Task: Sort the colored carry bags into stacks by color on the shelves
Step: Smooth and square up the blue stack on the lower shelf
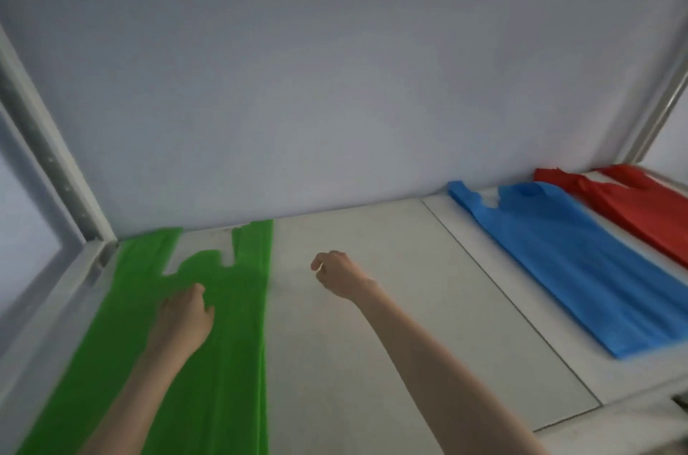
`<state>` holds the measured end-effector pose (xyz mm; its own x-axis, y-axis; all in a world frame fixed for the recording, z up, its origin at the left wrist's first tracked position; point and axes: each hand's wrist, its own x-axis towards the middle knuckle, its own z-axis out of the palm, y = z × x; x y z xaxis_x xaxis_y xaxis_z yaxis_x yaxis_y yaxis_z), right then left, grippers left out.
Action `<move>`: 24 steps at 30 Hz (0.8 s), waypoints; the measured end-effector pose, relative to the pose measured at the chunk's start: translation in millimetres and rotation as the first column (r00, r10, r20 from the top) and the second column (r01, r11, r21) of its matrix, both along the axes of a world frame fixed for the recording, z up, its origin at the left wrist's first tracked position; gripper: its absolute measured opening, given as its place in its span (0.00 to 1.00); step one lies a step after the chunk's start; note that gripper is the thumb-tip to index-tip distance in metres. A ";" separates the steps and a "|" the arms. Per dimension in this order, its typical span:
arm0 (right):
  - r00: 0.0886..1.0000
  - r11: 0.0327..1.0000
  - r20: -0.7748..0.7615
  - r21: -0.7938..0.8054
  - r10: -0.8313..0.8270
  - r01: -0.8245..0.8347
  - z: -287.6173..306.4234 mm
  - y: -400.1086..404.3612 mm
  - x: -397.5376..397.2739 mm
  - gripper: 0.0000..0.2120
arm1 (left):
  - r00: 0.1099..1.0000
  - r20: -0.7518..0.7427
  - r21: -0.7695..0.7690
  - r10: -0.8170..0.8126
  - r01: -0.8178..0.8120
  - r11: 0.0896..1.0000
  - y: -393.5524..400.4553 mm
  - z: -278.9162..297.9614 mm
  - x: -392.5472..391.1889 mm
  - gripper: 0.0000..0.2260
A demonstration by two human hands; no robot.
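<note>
A green carry bag (231, 324) lies flat at the left end of the white shelf (372, 287), its handles pointing to the back wall. My left hand (184, 313) rests on the green bag near its handle cut-out, fingers bent down onto the fabric. My right hand (337, 274) hovers just right of the green bag with loosely curled fingers and holds nothing. A blue carry bag (573, 261) lies flat further right. Red carry bags (633, 205) lie at the far right, beside the blue one.
A grey back wall (335, 82) closes the shelf. A metal upright (41, 142) stands at the left and another upright (659, 112) at the right. A seam (502, 294) divides the shelf board between the green and blue bags.
</note>
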<state>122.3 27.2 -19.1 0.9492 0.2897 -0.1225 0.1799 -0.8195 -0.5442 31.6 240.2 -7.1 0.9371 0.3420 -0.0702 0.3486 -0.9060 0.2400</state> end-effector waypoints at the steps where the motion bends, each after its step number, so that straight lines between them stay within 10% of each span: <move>1: 0.999 0.999 0.021 -0.020 0.026 -0.026 3.7 -18.1 5.1 0.17 | 1.000 -0.001 -0.007 -0.007 0.007 1.000 -18.3 -2.0 5.9 0.18; 24: 0.977 0.966 0.104 -0.160 -0.186 0.201 23.4 -460.5 126.6 0.11 | 0.947 0.026 -0.248 -0.319 0.316 0.916 -474.1 -14.9 103.2 0.16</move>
<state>248.9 -433.3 4.4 0.9944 0.0814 -0.0679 0.0493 -0.9221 -0.3839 134.8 -233.9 -22.0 0.9917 -0.0031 -0.1284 0.0575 -0.8830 0.4658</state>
